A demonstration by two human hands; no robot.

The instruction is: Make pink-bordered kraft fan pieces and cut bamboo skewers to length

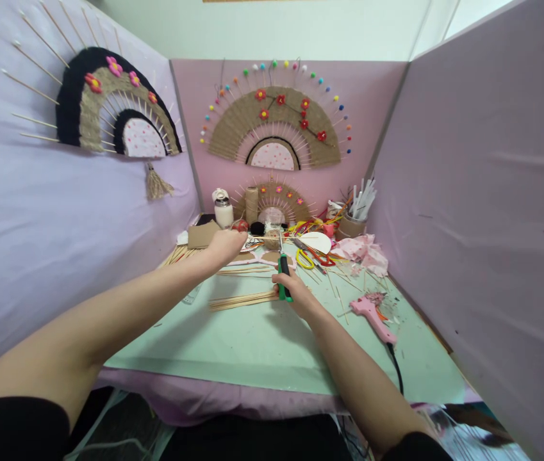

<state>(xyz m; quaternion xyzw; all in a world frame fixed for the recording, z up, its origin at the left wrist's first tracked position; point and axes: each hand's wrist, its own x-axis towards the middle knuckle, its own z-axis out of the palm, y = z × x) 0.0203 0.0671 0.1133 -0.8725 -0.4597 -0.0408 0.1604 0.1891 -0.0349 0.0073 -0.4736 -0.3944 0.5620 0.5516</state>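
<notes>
My left hand [228, 246] is closed on thin wooden sticks [261, 238], which stretch out level to the right above the table. Green-and-black handled pliers or cutters [284, 277] are gripped in my right hand [298, 291], their metal jaws pointing up and away from me, at the sticks. Whether the jaws touch the sticks is too small to tell. Below the hands, a bundle of loose wooden sticks [240, 300] lies on the green tabletop [233, 349], with a few more sticks just behind it.
A pink glue gun [372, 317] with a black cord lies at the right. Yellow-handled scissors [305, 258], pink cloth [361, 251], a white bottle [223, 212] and a brown pot [350, 226] stand or lie toward the back. Decorated fans [226, 131] hang on the side and back panels.
</notes>
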